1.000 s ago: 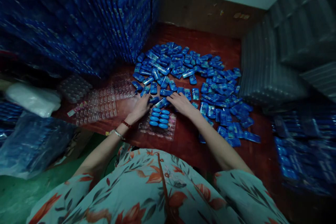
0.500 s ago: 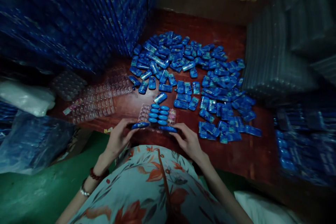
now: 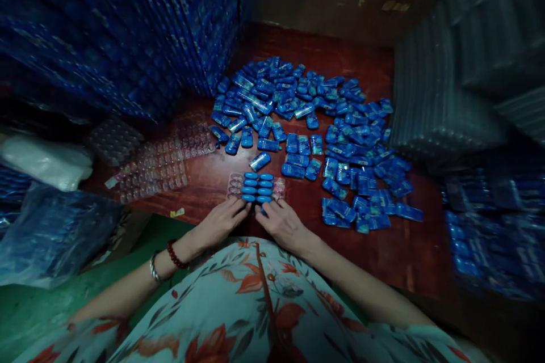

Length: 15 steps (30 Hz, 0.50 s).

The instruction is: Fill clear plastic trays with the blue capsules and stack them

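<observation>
Both my hands are low at the table's [image 3: 417, 261] near edge, just beside each other, with only a narrow gap between the fingertips. Left hand [image 3: 223, 218]: fingers bunched and bent down at the near side of the clear tray [image 3: 234, 186]; whether they pinch anything I cannot tell, as the knuckles hide it. Right hand [image 3: 281, 224]: thumb and fingers drawn together on a blue packet [image 3: 262, 211], only a scrap of it showing between them.

Just beyond my fingertips, two columns of seated packets [image 3: 265, 184] sit in the tray, rounded edges uppermost. Bare pockets left of them, a pinkish printed patch to the right. A loose packet [image 3: 259, 161] lies a little beyond the tray; farther out, the heap [image 3: 293, 91] spreads away and round to the right of my right hand. Spare trays [image 3: 162, 164] lie out beyond my left hand, to its left.

Handling, my judgement: packets look light and firm, their shiny wrap likely slippery. Best held by the two long sides, thumb against fingers, near the upper edge so the lower edge stays free. Tray looks thin and bendy, apt to crease or skid; hold it by the rim, pressing lightly.
</observation>
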{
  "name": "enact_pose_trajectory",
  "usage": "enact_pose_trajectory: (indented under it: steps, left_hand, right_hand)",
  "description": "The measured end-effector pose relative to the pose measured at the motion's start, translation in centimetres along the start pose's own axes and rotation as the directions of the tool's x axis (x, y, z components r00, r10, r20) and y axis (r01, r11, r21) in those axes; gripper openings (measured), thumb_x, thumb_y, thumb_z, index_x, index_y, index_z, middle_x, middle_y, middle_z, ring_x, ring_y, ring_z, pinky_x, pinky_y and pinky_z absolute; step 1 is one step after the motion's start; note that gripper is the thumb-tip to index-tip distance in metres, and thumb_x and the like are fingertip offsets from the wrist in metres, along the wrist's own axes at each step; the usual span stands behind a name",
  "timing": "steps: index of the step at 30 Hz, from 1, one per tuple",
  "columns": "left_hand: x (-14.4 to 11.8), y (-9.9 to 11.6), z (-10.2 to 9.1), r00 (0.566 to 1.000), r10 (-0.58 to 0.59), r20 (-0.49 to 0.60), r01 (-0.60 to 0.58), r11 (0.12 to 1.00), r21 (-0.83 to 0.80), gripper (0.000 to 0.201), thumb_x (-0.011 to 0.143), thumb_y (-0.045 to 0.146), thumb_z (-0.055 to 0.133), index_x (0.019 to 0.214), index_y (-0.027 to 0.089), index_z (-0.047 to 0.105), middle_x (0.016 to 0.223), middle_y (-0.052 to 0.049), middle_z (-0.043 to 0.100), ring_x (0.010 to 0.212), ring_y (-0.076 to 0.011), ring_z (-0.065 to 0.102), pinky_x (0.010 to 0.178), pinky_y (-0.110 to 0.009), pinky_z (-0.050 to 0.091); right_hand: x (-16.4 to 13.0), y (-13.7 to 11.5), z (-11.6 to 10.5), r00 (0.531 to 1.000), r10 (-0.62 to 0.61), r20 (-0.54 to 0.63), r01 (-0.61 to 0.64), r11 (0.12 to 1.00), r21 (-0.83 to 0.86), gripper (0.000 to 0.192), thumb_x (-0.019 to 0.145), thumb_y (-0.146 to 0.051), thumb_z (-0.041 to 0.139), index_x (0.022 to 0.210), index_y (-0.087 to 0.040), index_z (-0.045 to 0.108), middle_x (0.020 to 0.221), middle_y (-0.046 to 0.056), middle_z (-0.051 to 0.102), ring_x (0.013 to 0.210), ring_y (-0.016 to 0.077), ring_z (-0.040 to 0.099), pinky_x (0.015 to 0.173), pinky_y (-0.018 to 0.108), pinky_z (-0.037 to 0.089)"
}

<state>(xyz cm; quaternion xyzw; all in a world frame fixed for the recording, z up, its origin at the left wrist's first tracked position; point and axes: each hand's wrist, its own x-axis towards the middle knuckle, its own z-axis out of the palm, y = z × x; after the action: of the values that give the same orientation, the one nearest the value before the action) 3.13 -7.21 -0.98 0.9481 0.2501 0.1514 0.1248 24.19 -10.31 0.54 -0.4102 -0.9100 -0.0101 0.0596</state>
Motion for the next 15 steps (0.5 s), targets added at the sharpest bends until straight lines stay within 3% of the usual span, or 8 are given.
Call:
enact_pose_trajectory:
  steps: [3, 8, 12, 15]
  left_hand:
    - [1.0, 0.3, -0.7, 0.994, 0.039, 0.102, -0.045, 0.998, 0.053, 0.027, 0.092, 0.013, 0.033, 0.108, 0.008, 0.055, 0.092, -0.011, 0.057, 0.083, -0.0197, 0.050, 0.073, -0.033, 0.049]
    - [1.9, 0.8, -0.5, 0.982, 0.056, 0.180, -0.075, 0.992, 0.101, 0.021, 0.091, 0.011, 0.037, 0.090, 0.009, 0.058, 0.087, -0.010, 0.054, 0.081, -0.0204, 0.049, 0.072, -0.033, 0.047]
    - [2.0, 0.8, 0.0, 0.967, 0.078, 0.241, -0.107, 0.988, 0.111, 0.019, 0.090, 0.010, 0.039, 0.085, 0.010, 0.058, 0.084, -0.010, 0.055, 0.080, -0.0200, 0.049, 0.071, -0.031, 0.046]
    - [1.5, 0.2, -0.6, 0.975, 0.103, 0.196, -0.126, 0.986, 0.111, 0.022, 0.091, 0.011, 0.038, 0.099, 0.009, 0.059, 0.092, -0.011, 0.058, 0.083, -0.0198, 0.050, 0.073, -0.032, 0.045]
  right_hand:
    - [0.3, -0.8, -0.2, 0.999, 0.051, 0.003, -0.050, 0.998, -0.029, 0.024, 0.090, -0.010, 0.042, 0.103, -0.011, 0.062, 0.076, 0.006, 0.058, 0.072, 0.0180, 0.049, 0.067, 0.033, 0.035]
    - [-0.8, -1.4, 0.4, 0.978, 0.208, -0.017, -0.208, 0.978, 0.004, 0.034, 0.091, -0.013, 0.040, 0.122, -0.016, 0.055, 0.092, 0.010, 0.058, 0.078, 0.0197, 0.047, 0.065, 0.033, 0.032]
    - [-1.7, -1.4, 1.6, 0.974, 0.197, -0.109, -0.185, 0.977, 0.108, 0.039, 0.092, -0.012, 0.038, 0.127, -0.019, 0.053, 0.080, 0.006, 0.056, 0.073, 0.0176, 0.047, 0.065, 0.031, 0.033]
    - [-2.6, 0.0, 2.2, 0.952, 0.246, -0.182, -0.200, 0.951, 0.237, 0.039, 0.092, -0.016, 0.041, 0.129, -0.020, 0.052, 0.074, 0.003, 0.054, 0.069, 0.0158, 0.048, 0.065, 0.029, 0.036]
